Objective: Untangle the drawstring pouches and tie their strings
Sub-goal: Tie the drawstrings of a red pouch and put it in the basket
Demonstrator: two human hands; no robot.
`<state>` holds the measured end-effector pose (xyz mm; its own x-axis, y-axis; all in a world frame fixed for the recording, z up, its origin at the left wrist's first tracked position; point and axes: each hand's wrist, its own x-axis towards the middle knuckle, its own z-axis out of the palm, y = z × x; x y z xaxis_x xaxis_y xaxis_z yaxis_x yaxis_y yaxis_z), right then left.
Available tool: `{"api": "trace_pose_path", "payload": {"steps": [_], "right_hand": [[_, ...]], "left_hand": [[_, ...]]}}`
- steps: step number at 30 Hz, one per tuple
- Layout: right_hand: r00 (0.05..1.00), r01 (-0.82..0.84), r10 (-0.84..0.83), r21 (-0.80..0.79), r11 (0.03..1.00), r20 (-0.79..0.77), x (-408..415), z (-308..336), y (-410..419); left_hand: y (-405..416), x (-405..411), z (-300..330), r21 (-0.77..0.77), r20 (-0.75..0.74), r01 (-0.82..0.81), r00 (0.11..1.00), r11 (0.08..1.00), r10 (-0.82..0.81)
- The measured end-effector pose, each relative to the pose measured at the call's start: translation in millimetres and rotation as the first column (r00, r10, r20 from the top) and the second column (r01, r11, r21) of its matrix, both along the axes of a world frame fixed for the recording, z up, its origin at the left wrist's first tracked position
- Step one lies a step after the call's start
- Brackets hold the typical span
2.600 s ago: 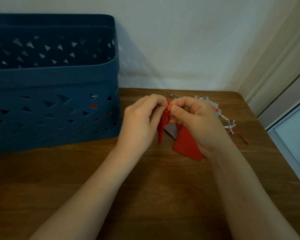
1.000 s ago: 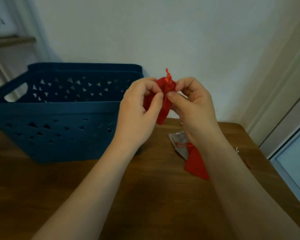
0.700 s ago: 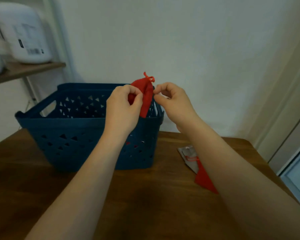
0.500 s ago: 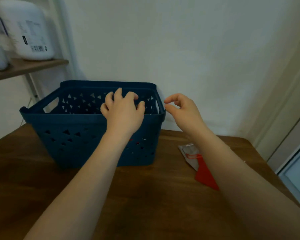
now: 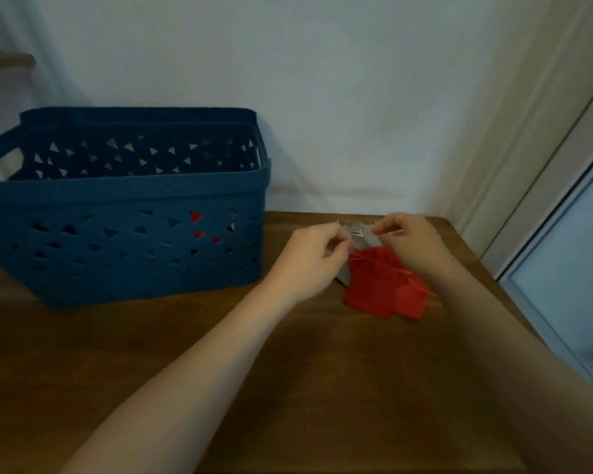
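We've got our left hand and right hand both pinching the silver-grey drawstring pouch's strings, so next we probably knot them.

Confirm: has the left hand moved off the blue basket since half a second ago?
Yes. The left hand has left the blue basket rim and come down right of it, to the grey pouch on the table.

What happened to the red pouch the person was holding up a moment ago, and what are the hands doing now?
The left hand carried that pouch over the blue basket and let it go; red shows through the basket's holes. Both hands then came down to the grey pouch on the table, the left and the right hand each pinching at its strings. The two red pouches stayed lying on the table, and the basket kept its place.
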<state>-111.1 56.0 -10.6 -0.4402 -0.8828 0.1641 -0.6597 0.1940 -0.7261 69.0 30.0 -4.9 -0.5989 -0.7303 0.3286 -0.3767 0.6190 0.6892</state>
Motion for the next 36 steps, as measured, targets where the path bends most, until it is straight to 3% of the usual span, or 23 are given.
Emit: {"api": "trace_pose_path", "payload": {"steps": [4, 9, 12, 16, 19, 24, 30, 36], "right_hand": [[0.965, -0.046, 0.086, 0.164, 0.985, -0.247, -11.0, -32.1, 5.1], [0.885, -0.012, 0.072, 0.132, 0.991, -0.460, -9.2, -57.3, 0.6], [0.914, -0.080, 0.072, -0.004, 0.997, -0.400, -11.1, -54.1, -5.5], [0.918, -0.270, 0.204, -0.159, 0.950, -0.341, -6.5, -34.0, -10.3], [0.925, -0.316, 0.257, -0.191, 0.929, -0.281, 0.5, -20.6, -10.9], [0.906, -0.348, 0.311, -0.085, 0.934, -0.288, 3.3, -17.1, -17.9], [0.921, -0.279, 0.239, -0.092, 0.956, -0.307, 8.6, -25.6, -21.8], [0.877, -0.175, 0.281, 0.284, 0.943, -0.391, 2.3, -24.6, -9.2]], "left_hand": [[-5.2, -21.0, -17.0, 0.103, 0.011, -0.061, 0.998, 0.993, 0.060], [-9.5, -33.1, -32.1, 0.178, -0.022, -0.115, 0.993, 0.977, 0.120], [-15.0, -35.2, -38.0, 0.141, -0.012, -0.175, 0.984, 0.974, 0.178], [-31.3, -33.2, -36.6, -0.058, 0.063, -0.119, 0.990, 0.991, 0.122], [-38.2, -33.1, -30.9, 0.003, 0.069, -0.033, 0.997, 0.999, 0.032], [-45.8, -27.0, -28.9, -0.043, 0.148, -0.045, 0.988, 0.998, 0.051], [-45.8, -22.6, -38.5, -0.008, 0.055, -0.048, 0.997, 0.999, 0.048], [-51.2, -5.8, -46.9, 0.104, -0.082, -0.077, 0.993, 0.992, 0.085]]}}
